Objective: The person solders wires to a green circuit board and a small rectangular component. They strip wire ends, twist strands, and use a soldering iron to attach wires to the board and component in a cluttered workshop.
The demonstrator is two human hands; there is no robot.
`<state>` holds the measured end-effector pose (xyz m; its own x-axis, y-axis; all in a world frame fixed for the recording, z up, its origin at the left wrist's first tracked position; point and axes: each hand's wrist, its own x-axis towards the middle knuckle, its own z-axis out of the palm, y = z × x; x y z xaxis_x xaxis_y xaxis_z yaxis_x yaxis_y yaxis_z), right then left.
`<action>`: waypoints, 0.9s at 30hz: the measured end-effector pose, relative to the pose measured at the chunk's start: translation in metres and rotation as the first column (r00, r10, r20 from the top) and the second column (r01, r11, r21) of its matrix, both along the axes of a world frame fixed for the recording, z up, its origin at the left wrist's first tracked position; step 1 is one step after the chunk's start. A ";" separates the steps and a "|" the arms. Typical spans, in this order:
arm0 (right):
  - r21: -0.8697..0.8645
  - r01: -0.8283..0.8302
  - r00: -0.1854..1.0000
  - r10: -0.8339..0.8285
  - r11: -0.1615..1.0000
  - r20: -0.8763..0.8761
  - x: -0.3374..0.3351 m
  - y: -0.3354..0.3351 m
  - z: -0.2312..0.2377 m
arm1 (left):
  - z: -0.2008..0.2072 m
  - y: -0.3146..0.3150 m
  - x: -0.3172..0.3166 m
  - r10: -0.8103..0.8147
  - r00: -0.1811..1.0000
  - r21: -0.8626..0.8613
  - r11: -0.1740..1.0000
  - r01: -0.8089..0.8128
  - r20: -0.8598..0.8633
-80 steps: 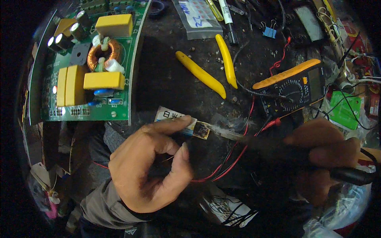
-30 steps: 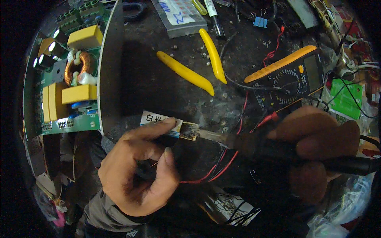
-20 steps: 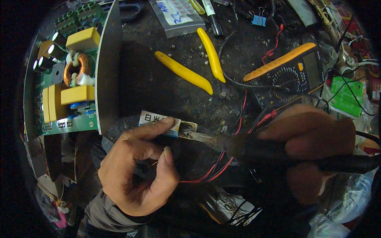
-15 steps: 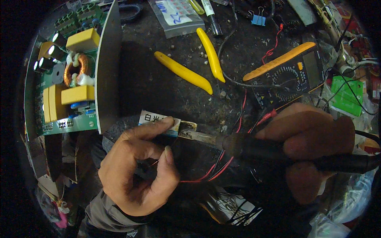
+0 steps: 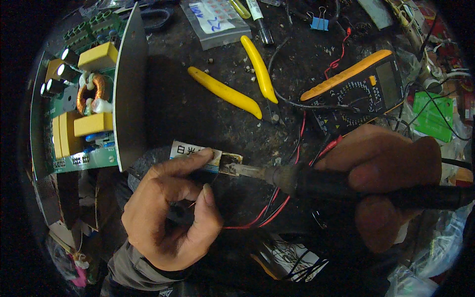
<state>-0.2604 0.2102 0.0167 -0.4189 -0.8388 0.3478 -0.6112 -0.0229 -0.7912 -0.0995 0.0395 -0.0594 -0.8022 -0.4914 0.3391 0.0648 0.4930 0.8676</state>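
Note:
My left hand (image 5: 168, 208) is closed around a small white-and-blue box of rosin (image 5: 195, 153), its forefinger lying on the printed lid and the thumb bent below. Dark brown residue shows at the box's uncovered end. In that end rests the flat, pale tip of a soldering iron (image 5: 255, 171). My right hand (image 5: 396, 166) grips the iron's black handle from the right. Red and black wires (image 5: 267, 216) run beneath the iron and toward my left hand; where they end behind the fingers is hidden.
At the left stands a green circuit board (image 5: 69, 104) on a metal plate. Yellow-handled pliers (image 5: 225, 92) lie beyond my hands, with an orange-edged multimeter (image 5: 358, 94) to their right. A plastic bag (image 5: 217, 24), a marker (image 5: 260, 22) and a blue binder clip (image 5: 319, 23) lie farther back.
The whole view has shifted slightly. The iron's tip has moved a little within the rosin box's dark end; both hands keep their hold.

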 end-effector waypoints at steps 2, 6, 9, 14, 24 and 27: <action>-0.003 -0.003 1.000 0.003 1.000 -0.001 -0.001 -0.001 0.000 | 0.000 0.000 0.001 -0.005 1.000 0.028 1.000 0.005 -0.001; -0.003 -0.014 1.000 0.014 1.000 0.008 -0.002 0.000 0.000 | 0.001 0.000 0.001 -0.001 1.000 0.019 1.000 0.001 0.016; -0.003 -0.021 1.000 0.021 1.000 0.010 -0.003 0.000 0.000 | 0.001 0.000 0.001 0.002 1.000 0.019 1.000 -0.003 0.011; -0.016 -0.027 1.000 0.027 1.000 0.009 -0.004 -0.001 -0.001 | 0.001 0.001 0.000 0.003 1.000 0.023 1.000 -0.003 0.000; -0.036 -0.054 0.998 0.054 0.998 0.015 -0.010 0.003 -0.004 | 0.001 0.000 0.000 0.000 1.000 0.015 1.000 -0.001 0.005; -0.045 -0.080 0.996 0.081 0.996 0.024 -0.013 -0.001 -0.003 | 0.002 0.001 0.000 -0.001 1.000 0.053 0.999 0.000 0.004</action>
<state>-0.2734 0.2088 0.0133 -0.3598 -0.8543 0.3751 -0.5856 -0.1062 -0.8036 -0.0995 0.0403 -0.0576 -0.8037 -0.5082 0.3095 0.0617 0.4462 0.8928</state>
